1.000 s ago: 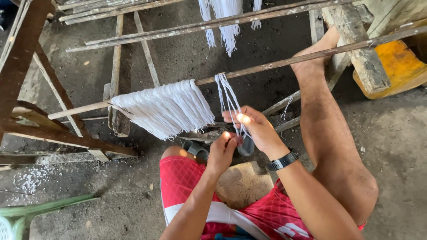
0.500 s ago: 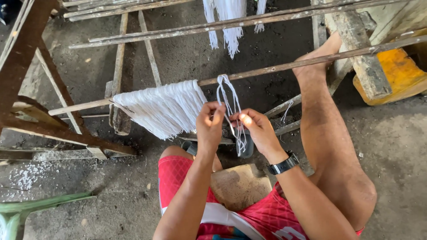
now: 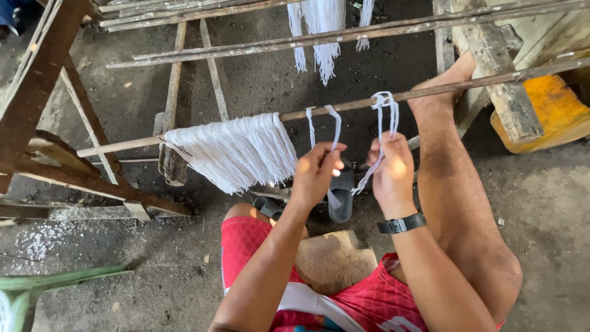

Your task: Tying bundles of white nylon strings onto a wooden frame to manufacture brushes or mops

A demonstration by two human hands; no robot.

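Note:
A thin horizontal rod (image 3: 491, 80) crosses in front of me, with a thick bundle of white strings (image 3: 236, 152) hanging over it on the left. My left hand (image 3: 316, 173) pinches one white string loop (image 3: 332, 123) draped over the rod. My right hand (image 3: 393, 172), with a black watch on the wrist, grips several white strings (image 3: 386, 107) looped over the rod further right. The two hands are a little apart, both just below the rod.
My bare right leg (image 3: 458, 184) stretches forward, foot against the rod. More white strings (image 3: 319, 31) hang from a farther rod. A wooden frame (image 3: 55, 123) stands left, a yellow container (image 3: 547, 117) right, a black sandal (image 3: 340, 197) on the concrete floor, a green chair edge (image 3: 37, 286) at lower left.
The hands have come apart: my left hand has drawn one string loop to the left along the rod, while my right hand has shifted right with the remaining strings.

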